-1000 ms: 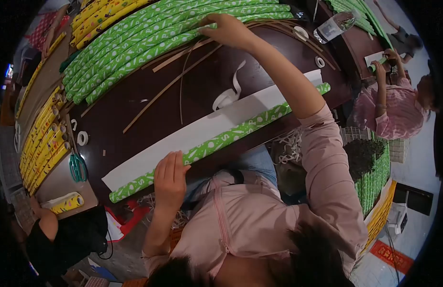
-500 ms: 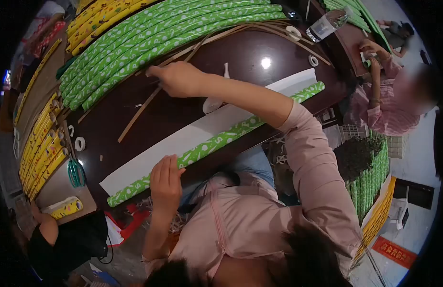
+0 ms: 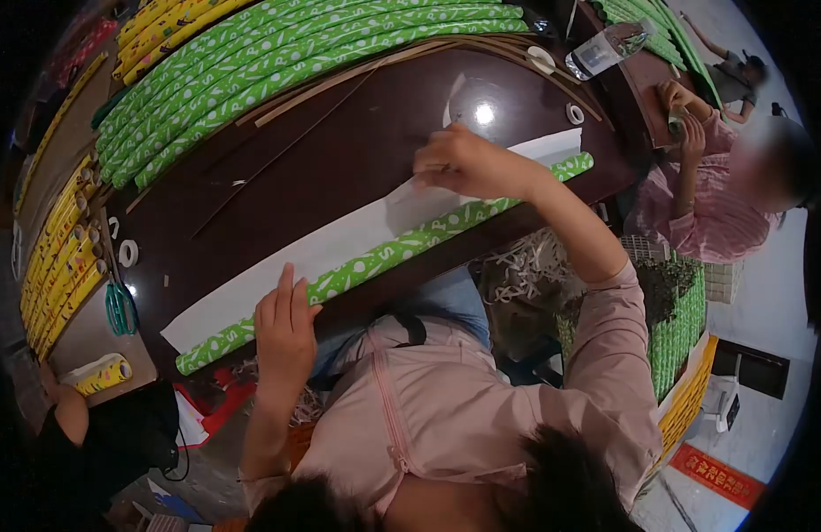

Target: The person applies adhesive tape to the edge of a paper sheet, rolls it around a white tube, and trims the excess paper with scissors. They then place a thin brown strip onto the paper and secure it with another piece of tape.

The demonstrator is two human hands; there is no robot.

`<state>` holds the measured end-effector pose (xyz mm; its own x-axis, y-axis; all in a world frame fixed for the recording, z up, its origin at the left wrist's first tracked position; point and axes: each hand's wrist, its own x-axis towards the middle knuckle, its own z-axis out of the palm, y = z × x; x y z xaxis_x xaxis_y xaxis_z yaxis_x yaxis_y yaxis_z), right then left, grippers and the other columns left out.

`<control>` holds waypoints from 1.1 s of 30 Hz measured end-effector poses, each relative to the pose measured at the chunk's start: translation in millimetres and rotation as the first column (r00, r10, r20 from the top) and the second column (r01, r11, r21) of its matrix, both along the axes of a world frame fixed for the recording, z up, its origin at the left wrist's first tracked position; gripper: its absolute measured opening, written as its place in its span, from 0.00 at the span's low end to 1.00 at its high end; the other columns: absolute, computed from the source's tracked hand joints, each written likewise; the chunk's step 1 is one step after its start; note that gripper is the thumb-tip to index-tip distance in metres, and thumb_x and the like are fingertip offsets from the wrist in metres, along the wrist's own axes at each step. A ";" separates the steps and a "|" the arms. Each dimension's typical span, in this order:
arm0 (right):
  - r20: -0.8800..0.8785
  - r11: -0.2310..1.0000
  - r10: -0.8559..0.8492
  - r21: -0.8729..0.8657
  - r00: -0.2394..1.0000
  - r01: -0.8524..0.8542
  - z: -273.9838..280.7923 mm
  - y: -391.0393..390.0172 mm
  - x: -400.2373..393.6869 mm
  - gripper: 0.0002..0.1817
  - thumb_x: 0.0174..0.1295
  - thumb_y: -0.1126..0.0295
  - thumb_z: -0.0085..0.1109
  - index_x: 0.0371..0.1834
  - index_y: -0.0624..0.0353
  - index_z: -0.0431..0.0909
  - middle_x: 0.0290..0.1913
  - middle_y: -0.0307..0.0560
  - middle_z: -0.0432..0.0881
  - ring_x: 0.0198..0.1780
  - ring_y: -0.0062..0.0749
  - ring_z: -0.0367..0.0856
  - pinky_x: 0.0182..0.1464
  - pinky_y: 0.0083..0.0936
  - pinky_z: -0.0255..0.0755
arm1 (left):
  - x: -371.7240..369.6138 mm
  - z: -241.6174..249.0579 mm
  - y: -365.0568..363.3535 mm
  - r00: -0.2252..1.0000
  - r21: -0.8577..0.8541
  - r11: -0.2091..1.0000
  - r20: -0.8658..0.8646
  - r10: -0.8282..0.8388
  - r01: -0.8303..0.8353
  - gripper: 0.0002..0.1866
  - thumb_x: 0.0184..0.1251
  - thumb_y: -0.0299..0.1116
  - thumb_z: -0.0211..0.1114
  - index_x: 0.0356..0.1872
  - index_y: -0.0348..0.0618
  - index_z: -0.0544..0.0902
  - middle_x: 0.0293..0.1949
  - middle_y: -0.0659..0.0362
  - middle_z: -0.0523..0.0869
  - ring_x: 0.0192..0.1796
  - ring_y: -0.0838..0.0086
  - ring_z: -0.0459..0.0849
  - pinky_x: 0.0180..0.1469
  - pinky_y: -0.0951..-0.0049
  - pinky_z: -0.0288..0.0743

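A long roll of green patterned wrapping paper point(image 3: 366, 264) lies slantwise along the near table edge, its white inner side point(image 3: 317, 244) spread flat beyond it. My left hand point(image 3: 285, 335) rests on the roll toward its left end, fingers stretched out. My right hand point(image 3: 468, 164) is over the white sheet right of the middle, fingers bent downward and smeared by motion; I cannot tell whether they hold anything. Just beyond that hand is a pale, thin curved piece point(image 3: 453, 99).
Finished green rolls point(image 3: 313, 66) and brown strips point(image 3: 317, 96) line the back. White tape rolls point(image 3: 128, 254), teal scissors point(image 3: 121, 309) and yellow rolls point(image 3: 60, 266) are left; a water bottle point(image 3: 605, 51) is back right. People sit at both sides.
My right hand has come from the back left of the table to over the white sheet. The brown strip that lay slantwise there is gone from that spot. My left hand stays on the roll.
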<state>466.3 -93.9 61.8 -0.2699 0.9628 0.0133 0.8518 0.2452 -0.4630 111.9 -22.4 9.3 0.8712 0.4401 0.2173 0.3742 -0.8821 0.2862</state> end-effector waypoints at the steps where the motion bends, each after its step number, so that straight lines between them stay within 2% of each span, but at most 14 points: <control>1: -0.095 0.991 -0.106 -0.090 0.990 0.097 0.6 -5.0 12.1 0.07 0.61 0.68 0.64 0.34 0.60 0.81 0.31 0.46 0.81 0.37 0.40 0.79 0.44 0.34 0.70 | 0.2 0.2 0.2 0.999 -0.011 1.000 -0.038 0.001 -0.002 0.20 0.63 0.27 0.65 0.55 0.31 0.75 0.66 0.47 0.73 0.51 0.56 0.76 0.54 0.59 0.72; 2: -0.178 0.965 -0.217 -0.188 0.960 0.183 1.3 -11.2 26.6 0.07 0.61 0.70 0.64 0.36 0.62 0.81 0.32 0.47 0.82 0.35 0.41 0.80 0.41 0.34 0.72 | 0.4 0.9 0.3 0.999 -0.011 1.000 -0.039 0.002 -0.002 0.20 0.63 0.27 0.65 0.55 0.31 0.75 0.66 0.47 0.73 0.51 0.56 0.76 0.54 0.59 0.72; 4: -0.140 0.955 -0.290 -0.103 0.947 0.277 -2.0 -32.3 70.4 0.07 0.62 0.72 0.63 0.36 0.66 0.81 0.32 0.50 0.83 0.33 0.42 0.81 0.38 0.33 0.74 | 1.3 2.5 0.2 0.998 -0.046 0.999 -0.056 0.010 -0.013 0.20 0.63 0.27 0.65 0.55 0.32 0.74 0.67 0.48 0.72 0.51 0.56 0.75 0.54 0.59 0.72; 6: -0.185 0.807 -0.583 -0.238 0.791 0.540 9.0 -58.3 101.5 0.09 0.62 0.71 0.63 0.34 0.68 0.81 0.31 0.52 0.84 0.34 0.40 0.81 0.41 0.31 0.74 | 0.8 1.8 0.2 0.998 -0.042 0.999 -0.062 0.009 -0.011 0.20 0.63 0.26 0.65 0.55 0.32 0.74 0.67 0.49 0.72 0.51 0.56 0.75 0.54 0.59 0.72; 8: 0.023 0.761 -0.641 -0.111 0.767 0.639 20.9 -83.6 145.2 0.10 0.61 0.70 0.62 0.34 0.69 0.80 0.30 0.53 0.83 0.33 0.40 0.81 0.40 0.32 0.74 | 1.6 2.2 0.6 0.998 -0.038 0.999 -0.061 0.001 -0.003 0.20 0.63 0.26 0.65 0.55 0.32 0.74 0.68 0.49 0.71 0.51 0.57 0.75 0.54 0.59 0.72; 10: 0.310 0.688 -0.715 0.155 0.627 0.709 32.3 -111.1 183.6 0.11 0.62 0.67 0.61 0.34 0.67 0.81 0.30 0.53 0.83 0.32 0.43 0.80 0.38 0.33 0.74 | 2.3 5.0 -0.3 0.995 -0.075 0.997 -0.093 0.020 -0.027 0.21 0.62 0.24 0.65 0.56 0.32 0.73 0.68 0.49 0.71 0.51 0.56 0.75 0.55 0.59 0.72; 11: 0.410 0.668 -0.720 0.193 0.560 0.718 45.8 -120.7 200.2 0.11 0.63 0.66 0.60 0.35 0.65 0.81 0.30 0.53 0.83 0.32 0.45 0.81 0.37 0.34 0.74 | 2.6 5.4 -1.2 0.996 -0.076 0.997 -0.090 0.013 -0.020 0.21 0.62 0.24 0.65 0.56 0.32 0.73 0.68 0.49 0.71 0.51 0.56 0.75 0.55 0.59 0.72; 13: 0.474 0.654 -0.734 0.297 0.487 0.696 68.2 -144.2 245.5 0.11 0.63 0.62 0.59 0.38 0.60 0.82 0.30 0.53 0.83 0.33 0.48 0.83 0.37 0.36 0.75 | 2.6 6.3 -2.8 0.992 -0.109 0.993 -0.121 0.042 -0.055 0.21 0.62 0.22 0.64 0.56 0.32 0.73 0.68 0.48 0.71 0.52 0.55 0.74 0.56 0.59 0.71; 15: 0.672 0.475 -0.719 0.285 0.180 0.833 119.0 -130.2 225.9 0.10 0.65 0.64 0.56 0.40 0.57 0.83 0.34 0.52 0.84 0.36 0.45 0.84 0.39 0.35 0.77 | 2.3 7.5 -3.7 0.993 -0.130 0.990 -0.114 0.045 -0.059 0.21 0.61 0.21 0.64 0.57 0.33 0.73 0.68 0.48 0.71 0.53 0.54 0.74 0.56 0.59 0.71; 17: 0.668 0.552 -0.743 0.580 0.037 0.599 136.3 -143.5 260.1 0.08 0.63 0.69 0.58 0.40 0.60 0.83 0.34 0.50 0.84 0.35 0.41 0.84 0.40 0.29 0.77 | 3.8 5.5 -4.6 0.995 -0.153 0.987 -0.096 0.040 -0.055 0.22 0.61 0.20 0.63 0.57 0.33 0.73 0.69 0.48 0.71 0.53 0.54 0.74 0.57 0.60 0.71; 19: 0.581 0.514 -0.812 0.753 -0.048 0.412 164.3 -141.7 279.8 0.08 0.63 0.70 0.58 0.40 0.61 0.82 0.33 0.50 0.84 0.35 0.40 0.84 0.40 0.29 0.77 | 2.1 2.7 -5.5 0.990 -0.151 0.983 -0.113 0.084 -0.101 0.23 0.61 0.18 0.62 0.58 0.34 0.72 0.69 0.48 0.71 0.54 0.53 0.74 0.58 0.60 0.70; 23: 0.359 0.349 -0.933 0.903 0.004 0.250 228.5 -129.9 280.0 0.08 0.62 0.71 0.58 0.40 0.62 0.82 0.33 0.50 0.83 0.35 0.39 0.84 0.41 0.28 0.77 | 1.8 3.3 -5.4 0.996 -0.119 0.992 -0.077 0.039 -0.048 0.23 0.60 0.16 0.61 0.59 0.34 0.72 0.69 0.48 0.70 0.54 0.53 0.74 0.58 0.60 0.70; 27: 0.185 0.201 -0.975 0.969 0.120 0.144 281.3 -137.0 265.2 0.08 0.62 0.72 0.59 0.39 0.63 0.82 0.33 0.49 0.83 0.35 0.38 0.83 0.41 0.28 0.77 | 1.8 2.8 -5.9 0.997 -0.222 0.972 -0.054 0.062 -0.073 0.23 0.60 0.14 0.58 0.59 0.32 0.71 0.69 0.47 0.70 0.54 0.52 0.73 0.58 0.60 0.71; 33: 0.055 0.126 -0.932 0.976 0.358 0.180 297.1 -182.3 186.3 0.07 0.61 0.73 0.59 0.39 0.65 0.81 0.32 0.49 0.82 0.35 0.37 0.83 0.42 0.27 0.77 | 3.6 7.8 -5.6 0.992 -0.296 0.948 -0.080 0.095 -0.115 0.23 0.61 0.13 0.56 0.59 0.31 0.71 0.69 0.45 0.69 0.55 0.51 0.73 0.56 0.61 0.72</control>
<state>652.6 -276.2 358.9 0.0643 0.3687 0.9273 0.7734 -0.6057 0.1871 115.5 -28.1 17.1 0.8244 0.5659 0.0066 0.4863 -0.7143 0.5033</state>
